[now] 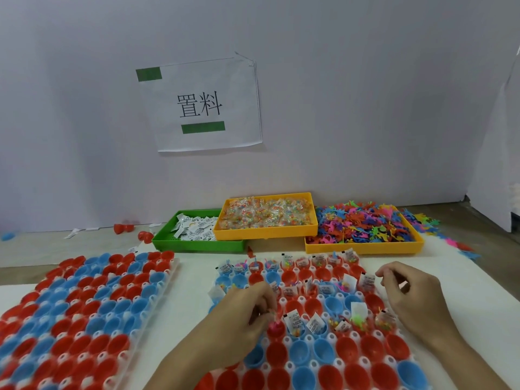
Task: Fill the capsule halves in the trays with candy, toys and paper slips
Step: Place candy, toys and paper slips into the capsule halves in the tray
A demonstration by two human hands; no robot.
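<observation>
1. On your left, the spare tray point(84, 305) of capsule halves sits empty; the shells look light and tippy
2. Your left hand point(242, 313) pinches a small pink toy point(275, 325) over the working tray point(309, 339); it looks soft, so hold it lightly
3. Your right hand point(408, 294) hovers loosely curled, seemingly empty

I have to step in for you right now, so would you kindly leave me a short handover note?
Left hand pinches a small piece over a red capsule half in the right tray. Right hand hovers, fingers loosely curled, seemingly empty.
Supplies at back: slips in green bin, candy bin, toy bin.
Done: the far row and parts of two middle rows.
Left: the near rows and the whole left tray.
</observation>
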